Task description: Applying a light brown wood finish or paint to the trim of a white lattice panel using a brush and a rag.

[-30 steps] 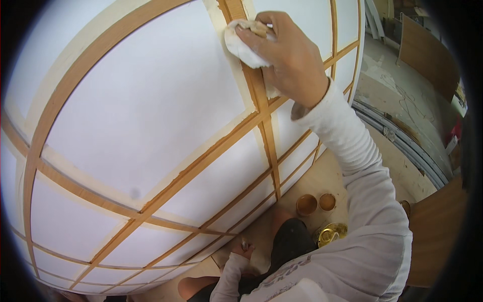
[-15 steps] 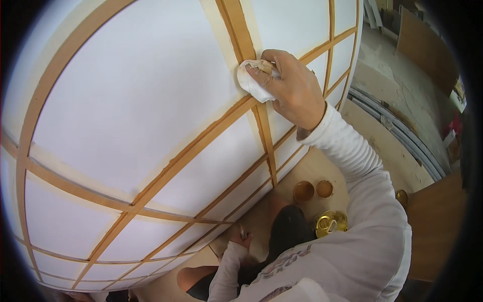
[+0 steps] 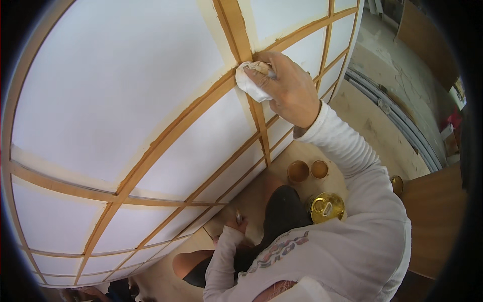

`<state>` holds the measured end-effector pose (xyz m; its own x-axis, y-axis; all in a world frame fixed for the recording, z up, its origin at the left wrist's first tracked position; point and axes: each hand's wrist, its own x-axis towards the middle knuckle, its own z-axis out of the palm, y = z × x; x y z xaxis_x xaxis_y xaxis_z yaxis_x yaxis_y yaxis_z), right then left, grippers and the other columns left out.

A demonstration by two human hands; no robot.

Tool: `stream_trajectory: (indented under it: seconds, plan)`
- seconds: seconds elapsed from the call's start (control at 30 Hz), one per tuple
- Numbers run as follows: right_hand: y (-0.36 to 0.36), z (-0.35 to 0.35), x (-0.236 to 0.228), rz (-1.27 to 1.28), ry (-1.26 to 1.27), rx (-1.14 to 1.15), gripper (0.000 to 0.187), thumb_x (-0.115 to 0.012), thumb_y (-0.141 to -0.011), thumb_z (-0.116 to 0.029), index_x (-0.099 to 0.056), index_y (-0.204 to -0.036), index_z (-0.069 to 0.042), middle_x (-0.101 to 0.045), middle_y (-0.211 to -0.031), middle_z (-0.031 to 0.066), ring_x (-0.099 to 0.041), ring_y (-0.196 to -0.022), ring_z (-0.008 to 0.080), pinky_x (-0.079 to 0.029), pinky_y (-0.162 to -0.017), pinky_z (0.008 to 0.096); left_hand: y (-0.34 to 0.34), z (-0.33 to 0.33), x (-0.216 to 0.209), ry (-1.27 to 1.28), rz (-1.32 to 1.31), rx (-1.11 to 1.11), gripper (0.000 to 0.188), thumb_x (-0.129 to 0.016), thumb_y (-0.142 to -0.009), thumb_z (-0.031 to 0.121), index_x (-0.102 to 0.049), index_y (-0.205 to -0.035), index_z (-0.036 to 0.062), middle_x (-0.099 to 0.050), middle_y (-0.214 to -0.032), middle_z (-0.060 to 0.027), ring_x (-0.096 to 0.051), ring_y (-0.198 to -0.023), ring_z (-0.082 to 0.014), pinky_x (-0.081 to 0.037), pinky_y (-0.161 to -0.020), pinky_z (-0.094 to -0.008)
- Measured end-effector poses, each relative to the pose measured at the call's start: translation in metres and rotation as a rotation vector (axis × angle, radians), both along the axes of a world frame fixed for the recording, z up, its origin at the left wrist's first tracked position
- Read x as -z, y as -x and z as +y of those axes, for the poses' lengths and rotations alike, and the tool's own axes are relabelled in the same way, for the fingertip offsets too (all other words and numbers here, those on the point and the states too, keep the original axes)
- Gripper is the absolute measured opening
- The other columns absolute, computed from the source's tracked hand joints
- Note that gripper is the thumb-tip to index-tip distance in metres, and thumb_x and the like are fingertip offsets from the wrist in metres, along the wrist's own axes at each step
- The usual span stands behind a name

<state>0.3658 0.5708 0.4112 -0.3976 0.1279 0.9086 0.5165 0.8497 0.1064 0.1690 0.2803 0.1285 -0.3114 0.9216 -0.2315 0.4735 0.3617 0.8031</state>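
My right hand (image 3: 292, 88) is closed on a bunched white cloth (image 3: 251, 83), its fingers and thumb wrapped round it. The cloth presses against a wooden lattice (image 3: 234, 30) where two strips cross. White sheeting (image 3: 115, 75) fills the lattice's panes, with pale yellowish bands running along many of the strips. Low beside the panel's base, my left hand (image 3: 235, 225) is closed on a slim tool (image 3: 239, 216) with a light tip; its kind is too small to make out.
Two round containers of brown liquid (image 3: 298, 171) stand on the floor near my knee, with a gold-coloured can (image 3: 327, 207) closer in. Grey bars (image 3: 397, 118) lie to the right, past a brown board (image 3: 435, 219). Part of another person (image 3: 119, 290) shows at lower left.
My view has shifted slightly, so the lattice sits further left and higher. The cloth has slid a little down along the strip at the crossing; both hands keep their hold.
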Motion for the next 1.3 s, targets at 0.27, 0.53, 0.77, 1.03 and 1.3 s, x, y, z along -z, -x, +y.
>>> stream_trajectory:
  seconds: [0.27,0.53,0.77,1.03,1.3]
  plan:
    - [-0.021,-0.007,0.022,0.090,0.453,-0.427,0.046,-0.055,-0.064,0.010,-0.066,-0.105,-0.006,-0.054,-0.102,0.0142,-0.059,-0.085,0.0273,-0.049,-0.071,0.0311,-0.008,0.002,-0.028,0.114,-0.053,0.030,0.028,-0.063,-0.083,0.023,-0.057,-0.102,0.0023,-0.064,-0.082,-0.0146,-0.063,-0.074,-0.0279,-0.049,-0.067,-0.0374]
    - [-0.009,-0.007,0.024,0.286,0.356,-0.328,0.054,-0.057,-0.062,0.012,-0.064,-0.111,-0.009,-0.054,-0.103,0.0153,-0.058,-0.080,0.0276,-0.049,-0.068,0.0305,-0.013,0.004,-0.024,0.171,-0.037,0.041,0.025,-0.064,-0.083,0.021,-0.058,-0.096,0.0004,-0.064,-0.081,-0.0134,-0.063,-0.074,-0.0237,-0.049,-0.068,-0.0356]
    - [0.027,-0.012,0.037,0.231,0.180,-0.090,0.056,-0.069,-0.059,0.002,-0.063,-0.112,-0.015,-0.054,-0.101,0.0136,-0.059,-0.080,0.0279,-0.051,-0.061,0.0348,-0.014,-0.004,-0.010,0.231,-0.050,0.036,0.034,-0.065,-0.083,0.032,-0.062,-0.102,0.0045,-0.065,-0.086,-0.0098,-0.061,-0.078,-0.0194,-0.047,-0.071,-0.0321]
    - [0.026,-0.012,0.037,0.299,0.178,-0.042,0.052,-0.070,-0.061,0.001,-0.063,-0.110,-0.015,-0.054,-0.099,0.0125,-0.059,-0.080,0.0280,-0.051,-0.059,0.0343,-0.023,0.003,-0.043,0.240,0.075,0.023,0.028,-0.065,-0.079,0.023,-0.059,-0.095,0.0009,-0.065,-0.081,-0.0142,-0.064,-0.076,-0.0259,-0.050,-0.068,-0.0365]
    - [0.027,-0.005,0.026,0.317,0.115,-0.010,0.055,-0.070,-0.062,0.001,-0.062,-0.113,-0.017,-0.055,-0.098,0.0121,-0.058,-0.079,0.0284,-0.050,-0.059,0.0347,-0.020,-0.001,-0.012,0.201,0.022,0.080,0.028,-0.066,-0.079,0.021,-0.055,-0.094,0.0001,-0.064,-0.077,-0.0147,-0.064,-0.073,-0.0265,-0.050,-0.066,-0.0371]
